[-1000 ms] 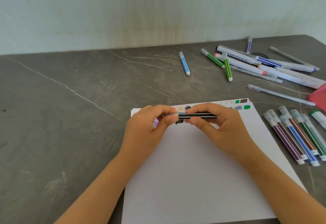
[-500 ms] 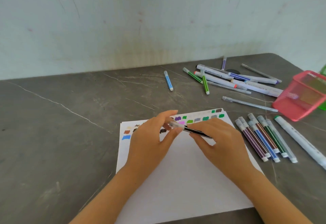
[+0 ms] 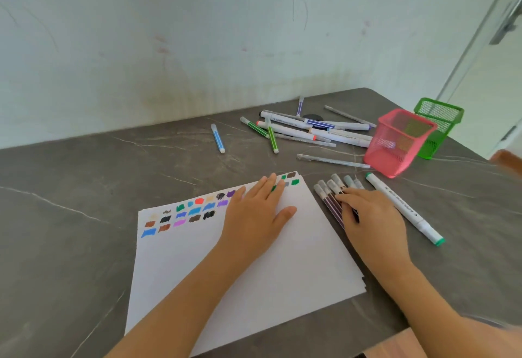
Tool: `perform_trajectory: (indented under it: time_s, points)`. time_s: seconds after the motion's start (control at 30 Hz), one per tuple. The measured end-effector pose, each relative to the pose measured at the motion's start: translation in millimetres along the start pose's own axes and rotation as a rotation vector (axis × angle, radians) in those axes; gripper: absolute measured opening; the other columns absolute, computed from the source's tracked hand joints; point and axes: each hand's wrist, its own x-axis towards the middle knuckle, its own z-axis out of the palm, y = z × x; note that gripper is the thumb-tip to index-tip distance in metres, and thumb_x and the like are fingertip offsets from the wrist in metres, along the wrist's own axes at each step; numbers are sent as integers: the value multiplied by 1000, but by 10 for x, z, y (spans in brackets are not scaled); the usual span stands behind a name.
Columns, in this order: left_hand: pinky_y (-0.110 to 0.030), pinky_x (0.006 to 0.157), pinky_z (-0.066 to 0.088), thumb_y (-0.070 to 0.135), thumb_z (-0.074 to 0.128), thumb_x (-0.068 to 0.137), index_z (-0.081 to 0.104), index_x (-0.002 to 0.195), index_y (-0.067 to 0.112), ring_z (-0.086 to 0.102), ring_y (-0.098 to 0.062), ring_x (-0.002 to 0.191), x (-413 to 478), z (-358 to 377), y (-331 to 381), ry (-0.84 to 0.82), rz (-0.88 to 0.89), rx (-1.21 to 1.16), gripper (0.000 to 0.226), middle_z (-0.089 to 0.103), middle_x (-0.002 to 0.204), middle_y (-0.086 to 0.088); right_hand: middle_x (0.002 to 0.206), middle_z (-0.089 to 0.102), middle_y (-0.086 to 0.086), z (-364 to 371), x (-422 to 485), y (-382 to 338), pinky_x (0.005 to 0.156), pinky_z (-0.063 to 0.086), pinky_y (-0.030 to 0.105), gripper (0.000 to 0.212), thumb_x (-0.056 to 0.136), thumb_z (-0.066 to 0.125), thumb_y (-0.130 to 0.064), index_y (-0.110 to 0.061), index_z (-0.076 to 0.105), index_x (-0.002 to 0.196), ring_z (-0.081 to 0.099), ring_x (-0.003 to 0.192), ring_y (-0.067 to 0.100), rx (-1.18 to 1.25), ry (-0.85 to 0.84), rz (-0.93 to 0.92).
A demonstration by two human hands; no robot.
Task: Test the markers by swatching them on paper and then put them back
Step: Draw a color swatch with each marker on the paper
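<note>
Left hand [image 3: 254,213] flat on paper [image 3: 268,287], fingers [image 3: 271,185] straight, spread. Right hand [image 3: 370,213] palm-down over marker row [image 3: 326,191] beside paper, knuckles bent; pinching one or not, cannot tell.

The left hand [image 3: 254,216] lets go of the black marker [image 3: 355,214] and now lies flat on the paper [image 3: 254,287]. The right hand [image 3: 370,216] has moved the marker over to the marker row [image 3: 327,195].

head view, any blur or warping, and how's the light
Head view: soft, even light, only faint shadows beside the left hand and right hand, no glare on the paper; centre sharp, swatches crisp; right edge smeared; wide-angle bend tilts the door frame.
</note>
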Motion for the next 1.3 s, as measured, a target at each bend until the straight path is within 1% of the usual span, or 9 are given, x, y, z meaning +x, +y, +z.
perform_trajectory:
  time_s: [0.2,0.33,0.43,0.5,0.73,0.9,1.03,1.17,1.3]
  points:
    - [-33,118,5,57,19,96,7,150,35,0,-2,144,14,59,-31,-10,-26,-68,60,1,158,15,96,73,0,72,-25,-7,60,53,34,20,75,70,1,-12,75,89,61,86,25,-38,24,-30]
    - [-32,117,4,58,20,95,7,150,35,1,-3,144,31,80,-40,-6,-36,-67,60,2,158,15,110,70,3,94,-43,-21,83,50,39,24,84,57,-18,-14,73,101,60,110,28,-132,59,-93]
    - [-32,117,4,58,20,95,8,150,35,1,-3,144,36,91,-46,1,-34,-64,60,3,158,15,133,58,5,138,-49,-10,103,39,41,48,92,34,-36,-13,63,122,48,129,26,-216,-76,-104]
    - [-31,116,3,57,20,96,7,150,35,1,-2,144,38,95,-46,4,-31,-62,60,3,157,15,140,52,6,161,-53,-5,107,30,42,54,93,28,-38,-12,58,129,44,133,25,-247,-129,-91]
    - [-32,116,4,57,21,95,9,150,34,2,-3,144,46,112,-55,24,-30,-71,60,5,158,14,144,47,6,156,-57,-19,107,24,43,56,94,24,-37,-12,53,134,39,136,26,-221,-174,-58]
    - [-30,115,9,55,26,96,17,149,31,10,-5,143,10,82,-36,76,-30,-94,59,13,157,13,140,52,6,127,-44,-22,107,34,43,50,94,29,-37,-13,59,126,43,133,28,-127,-144,-54]
    - [-29,112,13,54,28,96,26,147,30,19,-7,141,-25,40,-22,112,-41,-70,56,23,154,12,123,62,4,72,-13,-46,96,43,41,44,90,35,-37,-15,65,113,54,118,27,-60,-88,-43]
    - [-29,109,21,50,35,96,40,141,26,34,-9,134,-54,19,-14,155,-14,-86,51,39,147,9,110,64,0,53,96,-92,87,43,37,26,86,52,-29,-18,67,104,57,104,23,-20,-59,-46]
    - [-27,108,21,51,31,97,40,140,29,34,-7,132,-44,-30,-98,162,-15,-52,50,38,146,12,105,64,-1,95,384,-278,83,42,35,15,84,63,-22,-20,68,99,57,98,21,25,-34,-56]
